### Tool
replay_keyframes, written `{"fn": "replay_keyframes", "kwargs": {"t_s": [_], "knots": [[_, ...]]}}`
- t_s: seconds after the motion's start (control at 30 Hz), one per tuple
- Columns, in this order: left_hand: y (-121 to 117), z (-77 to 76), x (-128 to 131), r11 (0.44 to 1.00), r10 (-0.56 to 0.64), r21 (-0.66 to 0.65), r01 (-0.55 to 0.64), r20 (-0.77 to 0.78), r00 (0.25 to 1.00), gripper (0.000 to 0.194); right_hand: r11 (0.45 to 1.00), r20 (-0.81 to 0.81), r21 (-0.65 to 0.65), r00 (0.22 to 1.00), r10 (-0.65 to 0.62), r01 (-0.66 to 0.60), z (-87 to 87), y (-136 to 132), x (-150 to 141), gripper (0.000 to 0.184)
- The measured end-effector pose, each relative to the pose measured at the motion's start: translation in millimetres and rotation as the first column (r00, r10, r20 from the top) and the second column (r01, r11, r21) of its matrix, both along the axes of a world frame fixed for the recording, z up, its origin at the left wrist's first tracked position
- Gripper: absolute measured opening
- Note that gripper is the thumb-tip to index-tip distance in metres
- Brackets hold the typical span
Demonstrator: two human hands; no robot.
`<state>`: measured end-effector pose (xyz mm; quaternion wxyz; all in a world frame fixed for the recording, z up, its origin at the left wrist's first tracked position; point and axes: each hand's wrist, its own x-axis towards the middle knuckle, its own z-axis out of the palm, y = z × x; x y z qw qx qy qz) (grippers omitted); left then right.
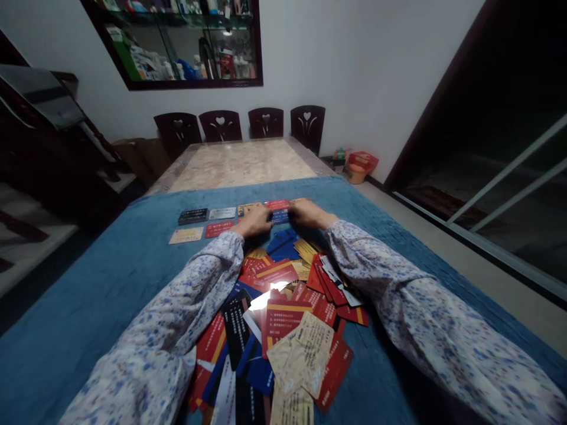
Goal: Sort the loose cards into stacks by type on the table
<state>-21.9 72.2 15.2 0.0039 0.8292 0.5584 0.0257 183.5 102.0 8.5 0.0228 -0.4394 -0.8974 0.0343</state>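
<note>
At the far side of a loose pile of cards, my left hand and my right hand press on the two ends of a blue card. It lies flat on the cloth, just in front of a red card. Fingers of both hands are curled in, their tips partly hidden. Left of them sit a black card stack, a silver card, a cream card, a red card and a yellow card, partly behind my left hand.
Below my hands spreads the mixed pile, with a cream card on top and a blue card near its far edge. A blue cloth covers the near table; bare patterned tabletop lies beyond. Several dark chairs stand behind.
</note>
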Motion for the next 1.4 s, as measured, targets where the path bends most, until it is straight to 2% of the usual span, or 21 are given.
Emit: {"fn": "replay_keyframes", "kwargs": {"t_s": [0.2, 0.47, 0.7, 0.97, 1.13, 1.4], "knots": [[-3, 0.6, 0, 1.0, 0.014, -0.011, -0.014, 0.011, 1.0, 0.033, 0.995, -0.025, 0.095, 1.0, -0.005, 0.008, -1.8, -2, 0, 0.039], [-6, -3.7, -5, 1.0, -0.012, 0.029, 0.011, 0.023, 1.0, 0.036, 0.994, -0.012, 0.105, 1.0, -0.016, 0.017, -0.1, -4, 0, 0.035], [-10, -2.8, -6, 0.995, -0.056, 0.083, 0.052, 0.039, 0.998, 0.035, 0.996, -0.089, 0.09, 0.996, -0.022, 0.03, 8.7, -18, 8, 0.044], [-22, 4.9, 9, 0.975, -0.18, 0.153, 0.162, 0.111, 0.977, 0.033, 0.977, 0.041, 0.067, 0.978, -0.205, 0.202, 29.2, -43, 23, 0.036], [-34, 4.5, 25, 0.95, -0.281, 0.177, 0.256, 0.135, 0.95, 0.034, 0.971, 0.052, 0.114, 0.975, -0.216, 0.209, 33.2, -56, 37, 0.03], [-55, 6.4, 53, 0.904, -0.416, 0.168, 0.392, 0.146, 0.897, 0.031, 0.967, 0.029, 0.149, 0.976, -0.216, 0.209, 29.2, -76, 66, 0.029]]}}
